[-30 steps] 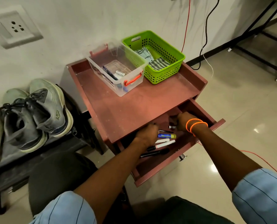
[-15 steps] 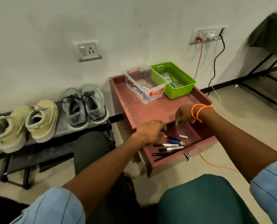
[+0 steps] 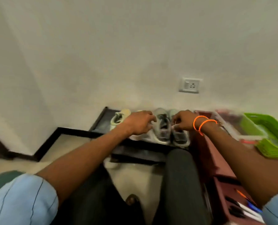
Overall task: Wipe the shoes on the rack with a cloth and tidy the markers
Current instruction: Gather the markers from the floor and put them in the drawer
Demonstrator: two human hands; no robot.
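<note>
So the grey shoes (image 3: 169, 130) sit side by side on the low black rack (image 3: 101, 124) against the wall, right in front of my knees. Their long axis runs from the wall toward me. Pretty sure the toes point at the wall and the heels face me, but it's too smeared to swear to it. The pale green pair (image 3: 118, 119) is just left of them, lying the same way.

My left hand (image 3: 139, 125) hangs over the gap between the two pairs, fingers loosely curled with nothing in them as far as I can see. My right hand (image 3: 182, 121), the one with the orange bands (image 3: 204, 125), is above the right grey shoe, fingertips bunched together, maybe pinching a lace or something small and light. Honestly can't tell, way too blurry.

Right hand is nearer, the shoe is directly under and slightly ahead of it, so lifting it heel-first toward me looks easiest.

The cloth's probably in the green basket (image 3: 271, 135) on the red cabinet (image 3: 208, 156) to my right. The markers (image 3: 242, 207) lie in its open drawer (image 3: 224, 192) by my right elbow, not yet sorted.
</note>
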